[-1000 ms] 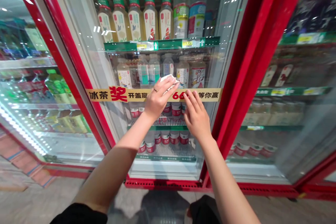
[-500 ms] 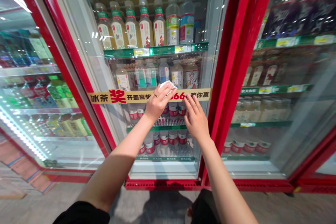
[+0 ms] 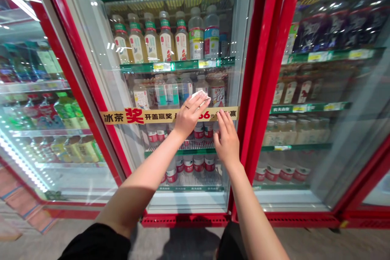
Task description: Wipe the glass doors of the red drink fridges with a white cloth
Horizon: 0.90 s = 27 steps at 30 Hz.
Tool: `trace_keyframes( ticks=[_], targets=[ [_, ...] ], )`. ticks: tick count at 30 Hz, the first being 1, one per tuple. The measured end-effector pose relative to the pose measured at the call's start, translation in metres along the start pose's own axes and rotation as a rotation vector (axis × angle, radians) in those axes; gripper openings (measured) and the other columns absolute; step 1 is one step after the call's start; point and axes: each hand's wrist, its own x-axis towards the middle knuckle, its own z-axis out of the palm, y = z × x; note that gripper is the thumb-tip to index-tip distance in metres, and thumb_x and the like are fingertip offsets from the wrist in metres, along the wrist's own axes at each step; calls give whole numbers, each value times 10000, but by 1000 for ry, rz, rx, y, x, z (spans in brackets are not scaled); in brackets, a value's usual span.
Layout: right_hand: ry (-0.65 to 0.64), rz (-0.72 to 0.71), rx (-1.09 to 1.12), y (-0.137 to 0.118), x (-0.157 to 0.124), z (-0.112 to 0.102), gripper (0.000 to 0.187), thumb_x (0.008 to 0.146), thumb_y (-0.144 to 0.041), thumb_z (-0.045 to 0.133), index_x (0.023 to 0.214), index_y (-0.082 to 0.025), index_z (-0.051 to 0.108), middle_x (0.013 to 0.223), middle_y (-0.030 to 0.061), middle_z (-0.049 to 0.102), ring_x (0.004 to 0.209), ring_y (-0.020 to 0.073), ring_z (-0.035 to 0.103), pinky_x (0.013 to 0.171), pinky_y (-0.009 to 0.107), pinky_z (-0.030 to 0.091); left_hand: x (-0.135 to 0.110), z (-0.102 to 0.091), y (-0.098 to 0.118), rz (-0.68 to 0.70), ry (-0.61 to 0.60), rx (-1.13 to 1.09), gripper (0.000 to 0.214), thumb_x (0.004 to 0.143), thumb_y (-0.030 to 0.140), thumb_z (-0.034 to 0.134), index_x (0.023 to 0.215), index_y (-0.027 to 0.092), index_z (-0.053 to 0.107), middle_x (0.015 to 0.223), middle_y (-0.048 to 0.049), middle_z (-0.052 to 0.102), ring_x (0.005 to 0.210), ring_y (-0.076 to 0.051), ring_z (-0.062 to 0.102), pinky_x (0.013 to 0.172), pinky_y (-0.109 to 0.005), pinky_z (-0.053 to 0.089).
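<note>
From where I stand, the white wipe (image 3: 202, 94) sits against the cooler's glass door (image 3: 129, 146), just above the printed yellow strip (image 3: 158, 116). It's a small, crumpled piece with folded edges peeking past the fingertips; paper or cloth, I can't tell. The left hand (image 3: 187, 117), a ring on one finger, lies over it with fingers nearly straight and close together, pinning it flat rather than clutching it. The right hand (image 3: 226, 138) is spread lightly, its fingertips over the strip's right part, with nothing visible in its grasp; the palm side is hidden from me. The strip is pale yellow with black characters, one oversized red character and red digits partly covered by the left hand. Behind the glass, tea bottles (image 3: 150, 42) stand upright on green-edged shelves.
</note>
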Motion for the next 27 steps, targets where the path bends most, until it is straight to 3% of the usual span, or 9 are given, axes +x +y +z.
trace_keyframes(
  ticks=[4,7,11,14,17,22,27],
  targets=[
    [-8,37,-27,10,-2,-6,845,993,-63,482,1769,-289,235,1772,84,438,1684,286,338,1367,587,381,-21,-17,-3,131,-31,11,678,1064,40,554,1683,285,422,1563,-82,678,1529,-241,583,1264,-502,555],
    [2,67,-37,14,-4,-7,808,1000,-75,480,1757,-278,279,1765,88,449,1689,285,327,1369,588,374,-22,-23,-9,83,-7,3,675,1062,26,542,1670,300,442,1555,-75,686,1533,-234,578,1272,-516,545],
    [17,89,-43,17,-3,-6,778,1002,-80,466,1745,-258,316,1756,92,462,1690,280,325,1371,582,370,3,-5,0,-34,65,9,683,1058,-3,482,1668,303,453,1578,-82,665,1567,-248,538,1305,-554,506],
    [14,100,-44,18,-3,-5,791,995,-74,453,1749,-260,303,1761,88,454,1693,274,315,1371,583,370,18,13,13,-8,33,-8,700,1063,10,483,1699,290,399,1597,-87,648,1575,-248,528,1319,-541,493],
    [12,100,-44,20,-2,-5,813,986,-67,451,1756,-261,279,1767,88,445,1696,272,307,1372,583,366,14,16,20,59,3,-18,703,1069,35,516,1710,286,370,1586,-88,658,1562,-242,543,1301,-525,517],
    [27,97,-51,22,-3,-6,800,996,-66,442,1756,-258,281,1760,92,454,1694,264,314,1372,573,370,-2,2,16,109,-4,-43,628,1061,38,554,1639,275,490,1549,-80,691,1549,-231,560,1275,-516,542],
    [34,88,-52,25,-4,-4,799,1002,-59,434,1758,-264,274,1757,98,458,1697,261,306,1367,574,378,26,26,28,-42,60,-25,503,1065,21,503,1497,233,647,1541,-83,697,1556,-230,551,1312,-521,499]
  ],
)
